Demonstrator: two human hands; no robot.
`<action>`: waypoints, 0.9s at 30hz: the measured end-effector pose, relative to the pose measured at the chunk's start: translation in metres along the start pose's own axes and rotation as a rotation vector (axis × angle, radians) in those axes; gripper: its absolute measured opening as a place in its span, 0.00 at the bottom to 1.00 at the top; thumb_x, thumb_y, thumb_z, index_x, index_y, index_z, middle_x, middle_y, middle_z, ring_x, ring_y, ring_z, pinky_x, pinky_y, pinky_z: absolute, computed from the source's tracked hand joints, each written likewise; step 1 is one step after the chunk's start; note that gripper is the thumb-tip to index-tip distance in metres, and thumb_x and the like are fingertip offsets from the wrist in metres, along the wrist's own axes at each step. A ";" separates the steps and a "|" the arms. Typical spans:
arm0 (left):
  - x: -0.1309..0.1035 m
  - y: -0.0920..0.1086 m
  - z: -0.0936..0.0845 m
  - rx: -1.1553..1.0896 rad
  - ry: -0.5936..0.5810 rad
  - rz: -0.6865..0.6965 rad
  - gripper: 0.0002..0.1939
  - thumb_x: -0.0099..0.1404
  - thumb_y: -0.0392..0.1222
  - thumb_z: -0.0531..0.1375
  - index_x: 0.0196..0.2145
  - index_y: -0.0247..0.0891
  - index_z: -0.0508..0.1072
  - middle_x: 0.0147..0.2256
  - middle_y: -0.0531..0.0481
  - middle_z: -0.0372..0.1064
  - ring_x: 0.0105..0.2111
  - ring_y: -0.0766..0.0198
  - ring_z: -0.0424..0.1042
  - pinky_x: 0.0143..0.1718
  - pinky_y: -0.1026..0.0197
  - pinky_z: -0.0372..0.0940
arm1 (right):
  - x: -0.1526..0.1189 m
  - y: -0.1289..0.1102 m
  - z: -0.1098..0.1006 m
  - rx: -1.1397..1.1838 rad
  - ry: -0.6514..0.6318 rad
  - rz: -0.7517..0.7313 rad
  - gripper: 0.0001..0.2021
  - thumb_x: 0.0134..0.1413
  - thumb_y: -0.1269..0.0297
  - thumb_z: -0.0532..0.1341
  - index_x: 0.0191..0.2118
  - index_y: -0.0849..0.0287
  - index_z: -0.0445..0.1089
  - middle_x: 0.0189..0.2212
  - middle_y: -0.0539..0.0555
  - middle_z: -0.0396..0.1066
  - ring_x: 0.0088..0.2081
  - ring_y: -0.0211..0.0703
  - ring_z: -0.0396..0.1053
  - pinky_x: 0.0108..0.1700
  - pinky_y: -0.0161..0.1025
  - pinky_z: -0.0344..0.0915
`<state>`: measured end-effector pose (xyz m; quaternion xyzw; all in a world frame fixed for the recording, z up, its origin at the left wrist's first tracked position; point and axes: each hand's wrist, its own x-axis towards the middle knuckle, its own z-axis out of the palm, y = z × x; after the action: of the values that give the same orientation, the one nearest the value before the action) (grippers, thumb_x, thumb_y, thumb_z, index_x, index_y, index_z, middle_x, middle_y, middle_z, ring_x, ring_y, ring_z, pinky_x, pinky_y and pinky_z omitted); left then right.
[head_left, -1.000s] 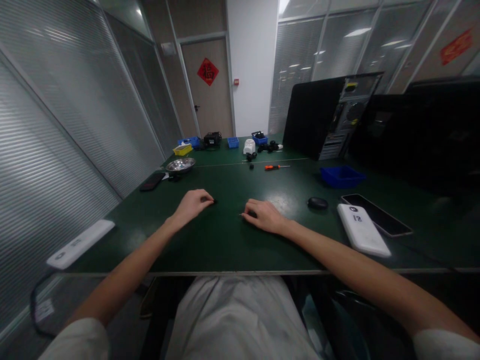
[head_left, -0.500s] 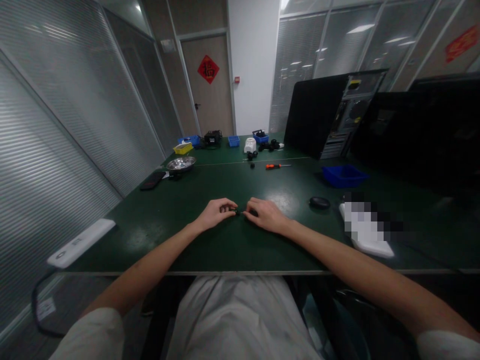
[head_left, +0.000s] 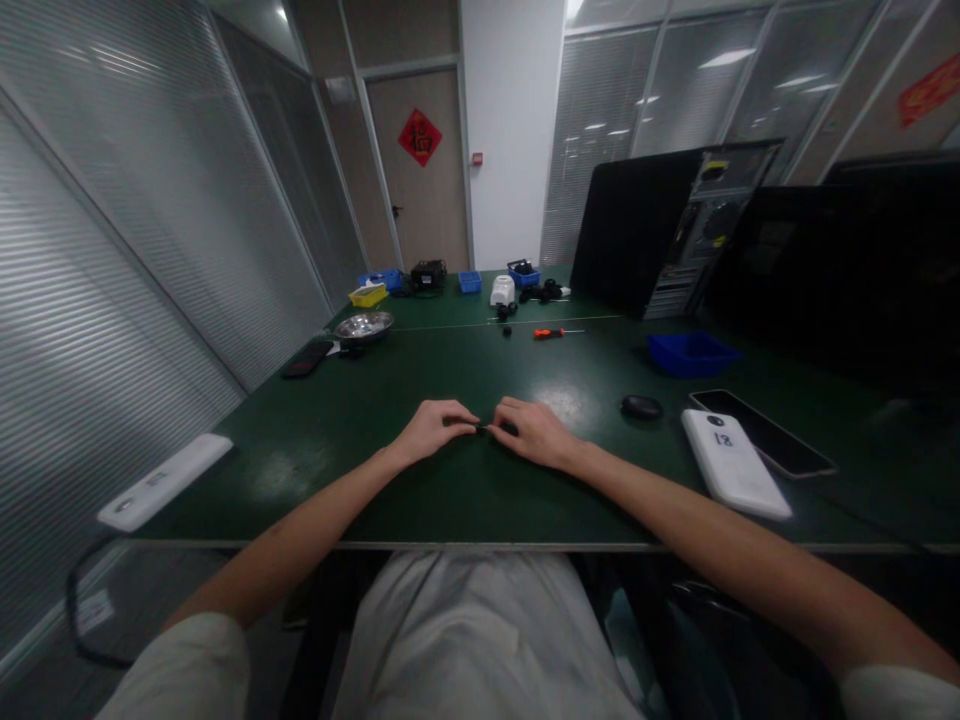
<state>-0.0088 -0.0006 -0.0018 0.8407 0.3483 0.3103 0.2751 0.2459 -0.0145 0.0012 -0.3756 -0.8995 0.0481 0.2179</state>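
Observation:
My left hand [head_left: 435, 428] is closed in a pinch, its thumb and fingertips on a small black part [head_left: 481, 428] just above the green table [head_left: 420, 500]. Facing it from the right, my right hand [head_left: 534, 432] also has its fingers pinched together, almost touching the same part. Something thin seems to run between the two sets of fingertips, but it is too small to name. Whatever the right fingers hold is mostly hidden by them. Both wrists hover close to the tabletop.
To the right are a black mouse [head_left: 641, 407], a white device [head_left: 735, 465], a dark phone [head_left: 765, 432] and a blue tray [head_left: 691, 354]. An orange screwdriver [head_left: 550, 333], a metal bowl [head_left: 364, 326] and a white housing [head_left: 502, 291] lie farther back. A white power strip [head_left: 165, 482] sits left.
My left fingers have drawn closer together around the small black part and moved slightly right. My right hand has barely moved. The whole view has shifted a little.

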 end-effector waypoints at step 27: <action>-0.001 0.007 0.011 -0.104 0.027 -0.146 0.10 0.62 0.43 0.69 0.40 0.38 0.84 0.40 0.45 0.80 0.40 0.56 0.78 0.46 0.58 0.69 | 0.001 -0.003 0.008 -0.006 -0.023 -0.043 0.09 0.71 0.57 0.55 0.43 0.57 0.67 0.40 0.53 0.69 0.34 0.39 0.66 0.34 0.36 0.52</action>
<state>0.0008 -0.0083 -0.0047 0.7934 0.3958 0.3181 0.3357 0.2400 -0.0153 -0.0054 -0.3561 -0.9100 0.0450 0.2076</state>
